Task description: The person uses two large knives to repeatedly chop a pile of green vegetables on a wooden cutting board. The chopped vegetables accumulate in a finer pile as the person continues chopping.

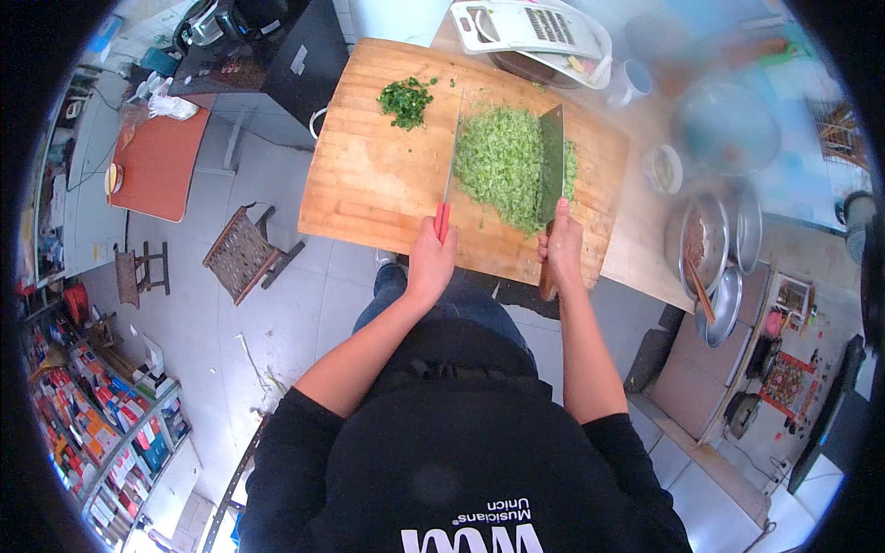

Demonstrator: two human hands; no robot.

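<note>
A mound of finely chopped pale green vegetable [501, 158] lies on a wooden cutting board [359, 175]. My left hand [431, 265] is closed round the red handle of a knife [453, 152], whose thin blade stands on edge along the mound's left side. On the other side, my right hand [561, 245] grips the wooden handle of a cleaver [553, 152]. Its broad dark blade stands upright against the mound, with a few green bits beyond it. A small heap of dark green chopped herbs [405, 102] sits apart at the board's far left.
Behind the board rests a white grater tray [544, 32]. At right are a white cup [630, 83], a small bowl [663, 170], and a metal bowl [698, 244] of what looks like minced meat, with chopsticks [699, 290]. A woven stool [241, 253] stands on the floor at left.
</note>
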